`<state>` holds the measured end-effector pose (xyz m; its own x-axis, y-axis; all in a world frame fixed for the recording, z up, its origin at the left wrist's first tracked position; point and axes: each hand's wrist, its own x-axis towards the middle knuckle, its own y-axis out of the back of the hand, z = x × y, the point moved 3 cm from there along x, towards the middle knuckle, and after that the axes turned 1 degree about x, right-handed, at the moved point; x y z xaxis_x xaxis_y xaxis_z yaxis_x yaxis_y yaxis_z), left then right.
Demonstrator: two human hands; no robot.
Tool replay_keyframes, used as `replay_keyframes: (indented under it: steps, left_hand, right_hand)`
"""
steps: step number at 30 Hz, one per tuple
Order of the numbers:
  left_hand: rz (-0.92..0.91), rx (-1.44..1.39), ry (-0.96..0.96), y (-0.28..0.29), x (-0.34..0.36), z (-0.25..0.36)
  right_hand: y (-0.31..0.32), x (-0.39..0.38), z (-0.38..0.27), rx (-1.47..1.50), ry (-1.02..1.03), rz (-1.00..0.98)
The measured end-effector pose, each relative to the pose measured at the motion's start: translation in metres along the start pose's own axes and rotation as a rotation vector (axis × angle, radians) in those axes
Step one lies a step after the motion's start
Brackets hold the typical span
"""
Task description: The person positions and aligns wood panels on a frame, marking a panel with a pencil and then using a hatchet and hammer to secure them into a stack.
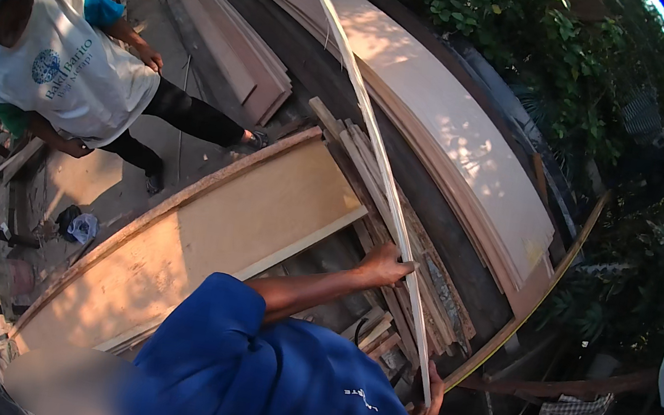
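The long pale wooden strip (391,186) crosses the scene from the near right toward the far side, where its end goes beyond the view. Its length lies mostly past the hands, so in my judgement the far part could sag or swing, if either hold becomes loose. If it swings left, it might reach the person in the white shirt (71,69); lower, it might catch on the loose timber pieces (435,286) or scrape the stacked sheets (460,141). Splinters from its edge could also hurt bare skin.

The left hand (383,266) is closed around the strip, its thumb lying across, and the left forearm (308,289) reaches out to the right. The right hand (430,412) grasps the near end, lower and closer to the body; its wrist is partly hidden.
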<state>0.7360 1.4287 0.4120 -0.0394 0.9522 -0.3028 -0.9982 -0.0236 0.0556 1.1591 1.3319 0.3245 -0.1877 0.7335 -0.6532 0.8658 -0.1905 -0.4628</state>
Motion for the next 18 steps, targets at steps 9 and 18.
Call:
replay_keyframes:
  steps: [9, 18]
  left_hand:
    - [0.272, -0.030, -0.220, -0.037, 0.004, 0.048]
    - [0.610, -0.138, -0.542, -0.073, 0.036, 0.029]
  right_hand:
    - [-0.032, -0.028, -0.047, 0.235, -0.190, 0.061]
    - [-0.036, -0.030, -0.062, 0.241, -0.251, 0.080]
